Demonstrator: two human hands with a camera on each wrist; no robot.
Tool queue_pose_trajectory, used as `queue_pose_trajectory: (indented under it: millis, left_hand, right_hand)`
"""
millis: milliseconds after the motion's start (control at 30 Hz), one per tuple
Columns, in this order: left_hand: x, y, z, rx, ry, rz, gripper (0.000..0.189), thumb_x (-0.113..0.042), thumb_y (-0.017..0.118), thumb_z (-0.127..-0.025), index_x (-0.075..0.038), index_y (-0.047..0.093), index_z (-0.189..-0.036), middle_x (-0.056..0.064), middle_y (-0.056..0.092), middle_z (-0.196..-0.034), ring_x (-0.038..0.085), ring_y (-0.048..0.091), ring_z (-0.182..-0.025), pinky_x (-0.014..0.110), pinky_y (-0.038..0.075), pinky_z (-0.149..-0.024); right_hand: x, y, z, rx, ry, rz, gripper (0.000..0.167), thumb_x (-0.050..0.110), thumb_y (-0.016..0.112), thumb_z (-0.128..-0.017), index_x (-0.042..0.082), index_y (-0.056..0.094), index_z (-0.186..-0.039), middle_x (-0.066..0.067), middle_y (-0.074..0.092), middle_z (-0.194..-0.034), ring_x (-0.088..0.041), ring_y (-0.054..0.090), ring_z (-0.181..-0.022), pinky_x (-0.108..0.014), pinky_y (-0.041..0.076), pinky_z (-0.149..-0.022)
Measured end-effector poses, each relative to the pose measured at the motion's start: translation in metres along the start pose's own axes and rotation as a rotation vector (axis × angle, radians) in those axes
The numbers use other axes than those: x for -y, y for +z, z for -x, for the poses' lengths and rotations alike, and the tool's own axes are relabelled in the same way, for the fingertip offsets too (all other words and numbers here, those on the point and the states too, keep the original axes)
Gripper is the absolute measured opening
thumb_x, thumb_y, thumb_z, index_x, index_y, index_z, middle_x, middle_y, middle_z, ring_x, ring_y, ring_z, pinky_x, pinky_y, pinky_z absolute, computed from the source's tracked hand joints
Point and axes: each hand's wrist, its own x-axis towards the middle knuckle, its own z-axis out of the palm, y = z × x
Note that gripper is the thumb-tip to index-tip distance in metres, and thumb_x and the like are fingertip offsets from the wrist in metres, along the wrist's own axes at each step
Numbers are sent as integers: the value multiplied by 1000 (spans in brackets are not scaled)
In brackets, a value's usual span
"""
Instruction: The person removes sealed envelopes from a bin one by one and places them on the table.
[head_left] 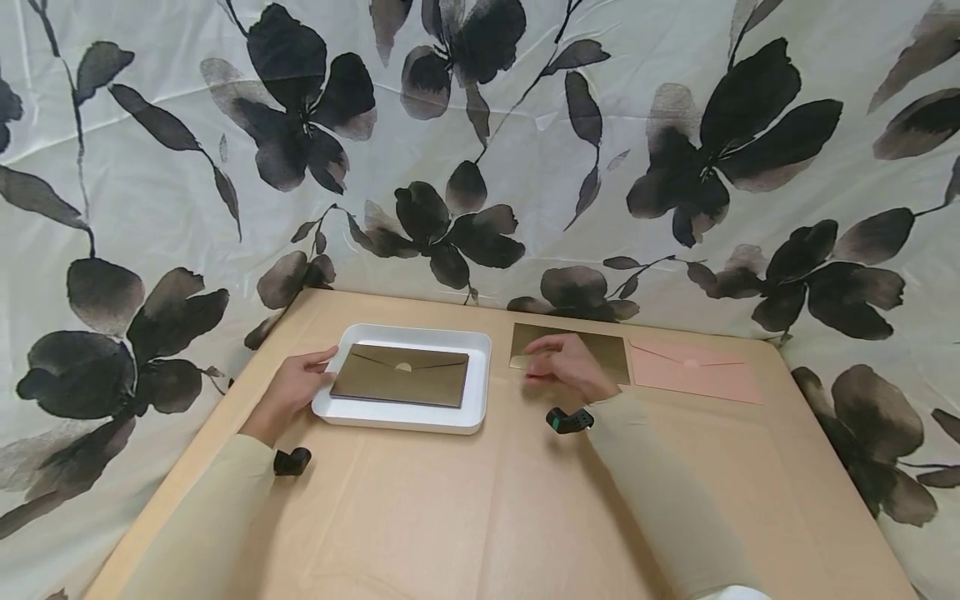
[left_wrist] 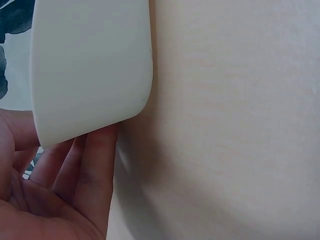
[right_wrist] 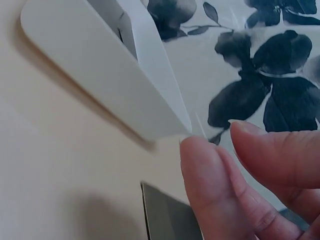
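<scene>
A white tray [head_left: 476, 383] stands on the wooden table, with a brown envelope [head_left: 390, 385] lying inside it, its pale round seal facing up. My left hand [head_left: 296, 383] grips the tray's left end. In the left wrist view its fingers [left_wrist: 97, 165] press against the outer wall while one digit reaches past the rim. To the right of the tray, my right hand [head_left: 566, 362] hovers over a second brown envelope [head_left: 611, 358]. Thumb [right_wrist: 280, 155] and index finger stand apart in the right wrist view, with nothing between them.
A pink envelope [head_left: 697, 371] lies right beside the second brown envelope, near the table's back edge. Behind and around the wooden table [head_left: 450, 517] hangs a white cloth [head_left: 570, 192] with dark flowers. Each wrist wears a black band.
</scene>
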Motion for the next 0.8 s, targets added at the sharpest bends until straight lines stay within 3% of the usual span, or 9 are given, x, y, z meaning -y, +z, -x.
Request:
queue_pose_trajectory:
  millis: [100, 500, 800]
  left_hand:
    - [1, 0, 0, 4, 7, -4, 60, -7, 53, -105, -10, 34, -162, 30, 37, -163, 48, 38, -152, 58, 40, -121]
    - [-1, -3, -2, -4, 15, -31, 61, -9, 55, -105, -11, 34, -162, 29, 36, -164, 49, 36, -153, 59, 39, -121]
    - [-1, 0, -2, 8, 18, -34, 61, -7, 54, -105, -10, 33, -162, 29, 35, -165, 49, 34, -153, 59, 38, -122]
  right_hand:
    - [1, 8, -2, 13, -1, -12, 45, -12, 64, -88, -14, 60, -133, -15, 74, -95, -17, 75, -80, -54, 61, -97]
    - [8, 36, -5, 16, -7, -22, 43, -11, 66, -89, -14, 60, -132, -11, 76, -94, -17, 76, -83, -52, 61, -96]
    - [10, 57, -4, 8, -1, -5, 43, -9, 68, -91, -10, 62, -134, -33, 71, -121, -17, 75, -84, -51, 60, -97]
